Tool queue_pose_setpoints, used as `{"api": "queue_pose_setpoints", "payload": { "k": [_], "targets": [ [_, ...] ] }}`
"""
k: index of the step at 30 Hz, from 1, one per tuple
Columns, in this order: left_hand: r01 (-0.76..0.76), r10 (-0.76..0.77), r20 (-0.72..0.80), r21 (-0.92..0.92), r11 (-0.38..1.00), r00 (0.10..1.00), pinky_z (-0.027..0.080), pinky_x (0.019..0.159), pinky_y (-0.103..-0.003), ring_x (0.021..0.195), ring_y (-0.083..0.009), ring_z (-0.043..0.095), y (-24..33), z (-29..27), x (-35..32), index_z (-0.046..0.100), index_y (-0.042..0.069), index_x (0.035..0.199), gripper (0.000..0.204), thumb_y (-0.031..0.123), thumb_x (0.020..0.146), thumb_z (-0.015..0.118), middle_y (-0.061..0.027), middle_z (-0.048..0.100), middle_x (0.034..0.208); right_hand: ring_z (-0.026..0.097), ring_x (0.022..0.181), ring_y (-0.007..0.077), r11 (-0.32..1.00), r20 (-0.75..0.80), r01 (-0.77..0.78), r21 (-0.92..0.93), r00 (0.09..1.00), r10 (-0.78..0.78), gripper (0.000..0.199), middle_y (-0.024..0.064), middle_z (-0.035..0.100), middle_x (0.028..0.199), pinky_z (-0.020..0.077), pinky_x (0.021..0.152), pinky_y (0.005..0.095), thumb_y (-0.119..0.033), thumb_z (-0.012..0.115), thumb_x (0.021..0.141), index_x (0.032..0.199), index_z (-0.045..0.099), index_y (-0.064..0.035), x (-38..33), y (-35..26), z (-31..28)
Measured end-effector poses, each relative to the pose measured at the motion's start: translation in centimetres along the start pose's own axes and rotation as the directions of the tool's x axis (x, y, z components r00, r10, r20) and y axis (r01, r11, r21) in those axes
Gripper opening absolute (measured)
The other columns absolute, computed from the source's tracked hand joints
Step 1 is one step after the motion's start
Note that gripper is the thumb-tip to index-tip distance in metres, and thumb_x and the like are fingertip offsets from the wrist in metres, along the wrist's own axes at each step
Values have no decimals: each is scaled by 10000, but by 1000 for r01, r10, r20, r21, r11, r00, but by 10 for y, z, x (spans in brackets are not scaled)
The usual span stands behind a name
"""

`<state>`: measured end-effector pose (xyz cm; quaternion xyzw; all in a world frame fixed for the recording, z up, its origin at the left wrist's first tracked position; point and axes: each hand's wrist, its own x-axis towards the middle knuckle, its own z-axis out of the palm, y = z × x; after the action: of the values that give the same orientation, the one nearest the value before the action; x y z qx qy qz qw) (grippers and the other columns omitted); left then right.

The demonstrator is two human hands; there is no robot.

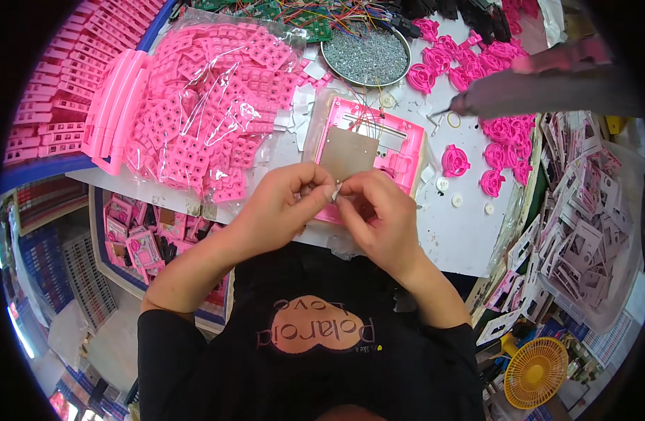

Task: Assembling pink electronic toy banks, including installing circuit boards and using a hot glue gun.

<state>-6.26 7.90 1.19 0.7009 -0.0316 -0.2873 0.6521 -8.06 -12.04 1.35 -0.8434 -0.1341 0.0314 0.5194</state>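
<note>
Above the near edge of a pink plastic casing, my two hands meet fingertip to fingertip. Between them is a tiny white piece, too small to tell its kind. My left hand pinches it from one side, thumb against forefinger. From the other side my right hand closes on it too, its remaining fingers curled. A flat brown board lies inside the casing, and thin coloured wires run from there toward the back. My fingers cover part of the casing's front.
A clear bag of pink keypad-like parts lies left. Behind the casing stands a round tray of screws. A dark powered screwdriver juts in from the right over pink ring-shaped parts. A bin of printed cards sits far right.
</note>
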Motion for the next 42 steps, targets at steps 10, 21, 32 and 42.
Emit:
{"api": "queue_pose_setpoints", "payload": {
  "k": [10, 21, 32, 42],
  "targets": [
    [-197, 229, -84, 288, 937, 970, 448, 597, -303, 670, -178, 562, 5, 15, -8, 612, -16, 970, 94, 75, 945, 621, -100, 593, 811, 710, 731, 134, 918, 27, -215, 333, 976, 218, 107, 108, 705, 880, 562, 620, 248, -15, 706, 869, 961, 673, 30, -12, 4, 0],
    [193, -195, 120, 24, 981, 973, 482, 539, -229, 617, -79, 611, 16, -4, 9, 626, -28, 1013, 139, 103, 988, 587, -29, 641, 740, 681, 777, 268, 926, -86, 320, -203, 936, -342, 206, 110, 689, 940, 551, 655, 342, 5, 751, 759, 949, 674, -5, -13, 7, 11],
    [-224, 149, 194, 456, 861, 970, 511, 609, -284, 674, -102, 632, 23, -19, 28, 653, -17, 969, 135, 41, 852, 686, -46, 658, 737, 636, 788, 221, 843, -17, 361, -398, 916, -401, 225, 56, 642, 896, 497, 607, 321, -52, 757, 724, 935, 681, -33, -9, 7, 8],
    [-540, 526, 235, 631, 557, 817, 503, 642, -386, 783, -324, 634, -4, -10, 21, 636, 47, 937, 136, 27, 809, 677, -105, 614, 851, 562, 714, 205, 738, 133, 377, -559, 920, -369, 125, 43, 512, 748, 469, 557, 321, -105, 662, 676, 786, 621, -62, 0, 8, 12]
  ]
}}
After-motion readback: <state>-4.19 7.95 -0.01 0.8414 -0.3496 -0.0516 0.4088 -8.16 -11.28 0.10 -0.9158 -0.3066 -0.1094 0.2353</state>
